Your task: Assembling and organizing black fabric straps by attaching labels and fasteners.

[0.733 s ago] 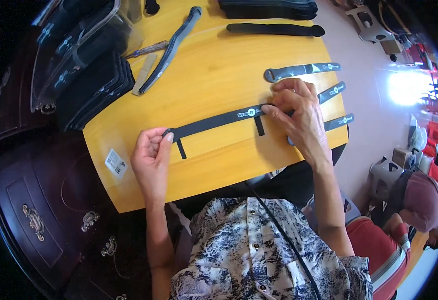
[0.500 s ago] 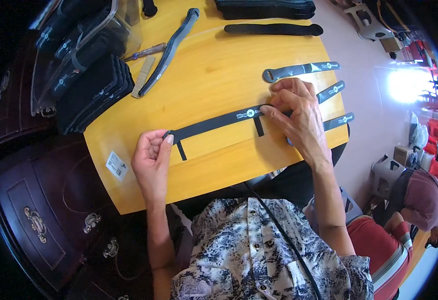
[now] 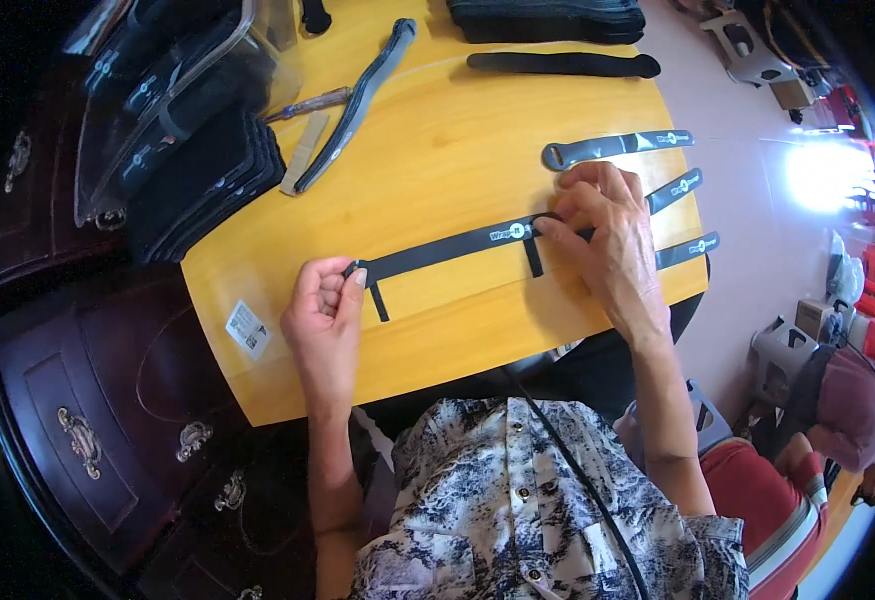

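A long black hook-and-loop strap [image 3: 443,250] with white printing is stretched across the yellow table, between my two hands. My left hand [image 3: 323,310] pinches its left end between thumb and fingers. At the strap's right end is my right hand [image 3: 613,240], thumb and fingers closed on it; the tip is hidden under the fingers. Two short black strips [image 3: 380,300] run down the table from the strap's lower edge. Just beyond my right hand lies a strap with a slotted round end [image 3: 608,148]. Two more printed straps [image 3: 693,250] stick out to its right.
A stack of black straps [image 3: 208,180] stands at the left beside a clear plastic bin [image 3: 243,75]. A folded grey-black strap [image 3: 358,105], a screwdriver [image 3: 308,104] and a tan strip [image 3: 306,153] lie near it. Another strap pile [image 3: 548,20] and a single strap [image 3: 563,64] are at the far side.
The whole view has shifted slightly, so everything appears a little further right. Both hands keep their hold on the strap, which has barely moved on the table.
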